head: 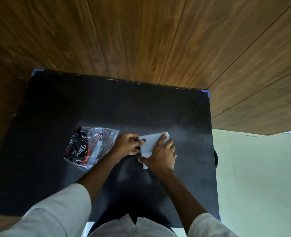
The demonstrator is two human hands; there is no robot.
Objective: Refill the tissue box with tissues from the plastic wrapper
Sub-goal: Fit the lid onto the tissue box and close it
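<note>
Both hands were on the tissue box (151, 142) there, a flat pale grey slab lying on the black table (107, 106), right of centre. The right hand (161, 153) lay spread across its top, palm down, fingers flat and reaching toward the far corner, pressing rather than clasping. The left hand (128, 144) was curled at the box's left edge, thumb tip on the top face beside a small dark round mark (a button or a catch, too small to say), the other fingers tucked against the side. So that one was pinching the edge; the right was simply open and bearing down.

Just beside the left hand, to its left, lay the plastic wrapper (91, 146), crinkled clear film with black and red print, looking slack and flattened; whether tissues were inside it could not be made out.

As for handling: the box looked rigid and smooth, probably light enough to skate on that table, so a flat hand on top to pin it made sense while the other worked the edge. The wrapper would be the opposite, limp, slippery, noisy film, best taken by its open end. Tissues themselves would be soft and easily torn, better lifted as a whole stack from underneath than plucked by a corner.
</note>
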